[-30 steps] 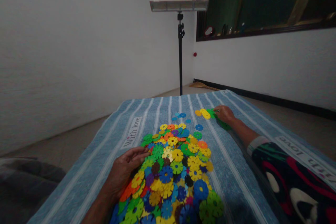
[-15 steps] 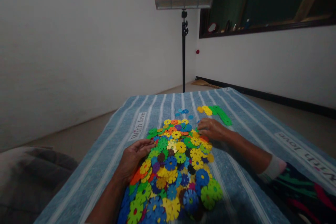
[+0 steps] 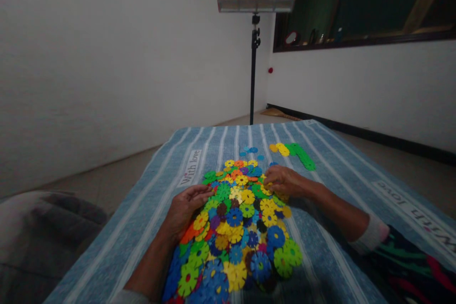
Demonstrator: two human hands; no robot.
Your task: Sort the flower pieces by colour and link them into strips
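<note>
A heap of flat, flower-shaped plastic discs [image 3: 235, 228] in many colours lies on a blue striped towel [image 3: 320, 247]. My left hand [image 3: 187, 206] rests at the heap's left edge, fingers loosely curled against the discs, holding nothing I can make out. My right hand [image 3: 283, 181] lies on the heap's upper right part, fingers bent down onto the discs; whether it grips one is hidden. Beyond it a short row of joined yellow and green discs [image 3: 294, 153] lies on the towel. A few blue discs [image 3: 251, 151] lie apart.
The towel, printed "With love", covers a raised surface. A light panel on a black stand [image 3: 253, 57] rises behind it near a white wall. A dark window [image 3: 363, 0] is at the upper right. A grey cloth heap [image 3: 39, 237] lies at the left.
My right hand left the yellow and green row at the far side and came back onto the heap's upper right part. My left hand stayed at the heap's left edge.
</note>
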